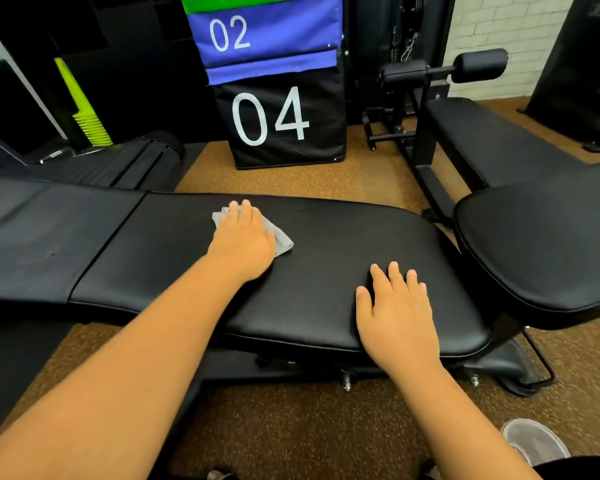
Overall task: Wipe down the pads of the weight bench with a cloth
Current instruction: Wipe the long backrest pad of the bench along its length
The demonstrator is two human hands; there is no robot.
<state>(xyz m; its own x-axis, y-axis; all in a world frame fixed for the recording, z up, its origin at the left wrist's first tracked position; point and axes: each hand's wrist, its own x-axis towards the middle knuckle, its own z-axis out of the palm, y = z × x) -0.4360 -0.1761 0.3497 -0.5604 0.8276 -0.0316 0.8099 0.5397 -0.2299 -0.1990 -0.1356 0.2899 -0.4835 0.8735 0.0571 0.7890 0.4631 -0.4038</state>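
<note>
A black weight bench lies across the view. Its long back pad (326,244) runs from the left to the middle, and a raised seat pad (541,244) sits at the right. My left hand (243,237) presses a small grey cloth (283,242) flat on the far part of the back pad, fingers straight; most of the cloth is hidden under the palm. My right hand (395,313) rests flat on the near right part of the same pad, fingers spread, holding nothing.
A black box marked 04 (284,123) stands on the brown floor behind the bench, with a blue box marked 02 (264,36) on top. A second bench (492,140) with roller pads is at the back right. A shoe (534,441) shows at the lower right.
</note>
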